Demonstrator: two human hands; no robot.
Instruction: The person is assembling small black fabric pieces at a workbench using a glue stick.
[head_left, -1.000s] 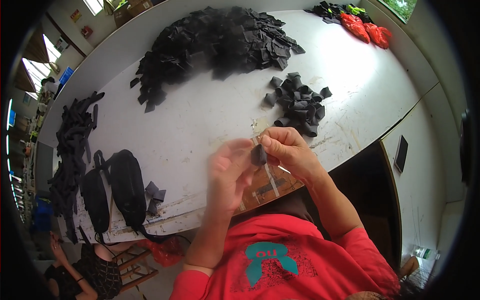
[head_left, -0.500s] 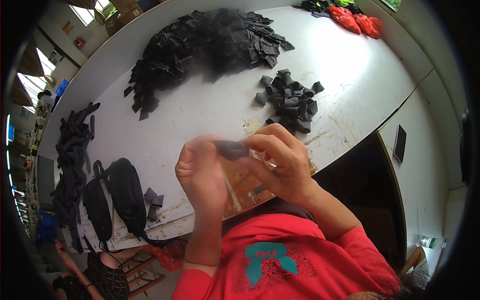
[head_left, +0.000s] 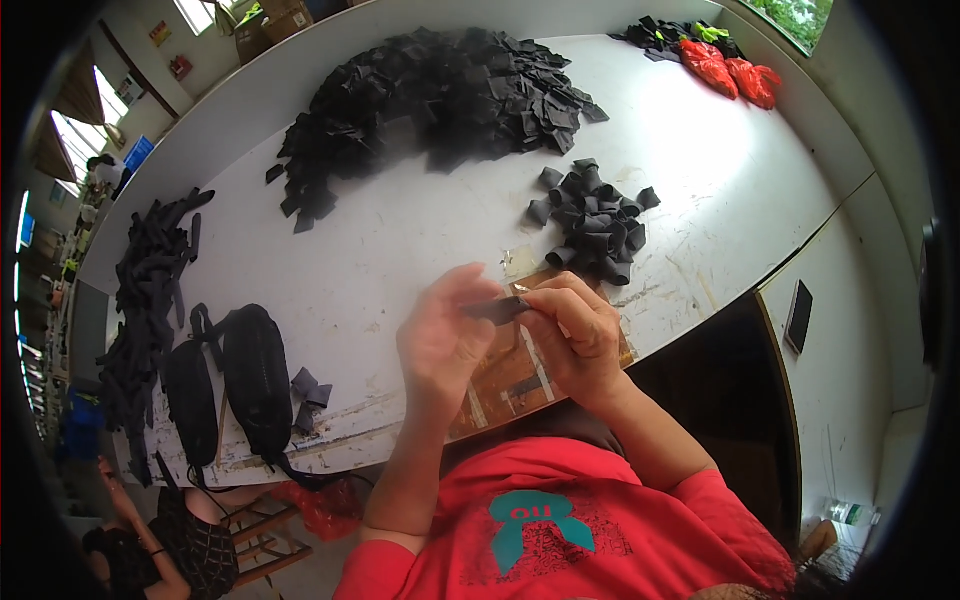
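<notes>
In front of my chest, over the table's near edge, a small black fabric piece [head_left: 497, 311] is pinched between the thumb and fingers of my right hand [head_left: 582, 335]. My left hand [head_left: 443, 335] is at the piece's left end, smeared by motion, so its grip cannot be made out. Just beyond my right hand lies a small heap of curled black fabric pieces [head_left: 592, 222]. A much larger pile of flat black fabric pieces [head_left: 450, 95] spreads along the far side of the table.
On the left are a long heap of black fabric strips [head_left: 145, 300], a black bag [head_left: 258, 375] and a few loose pieces [head_left: 312, 388]. Red plastic bags [head_left: 728, 75] lie far right. A phone [head_left: 799, 315] rests on the right-hand surface. Another person's arm [head_left: 130, 510] shows lower left.
My left hand has shifted right, nearer my right hand, and its fingers have lifted and blurred. The black piece has turned in my right hand's pinch. The whole view has shifted slightly.
</notes>
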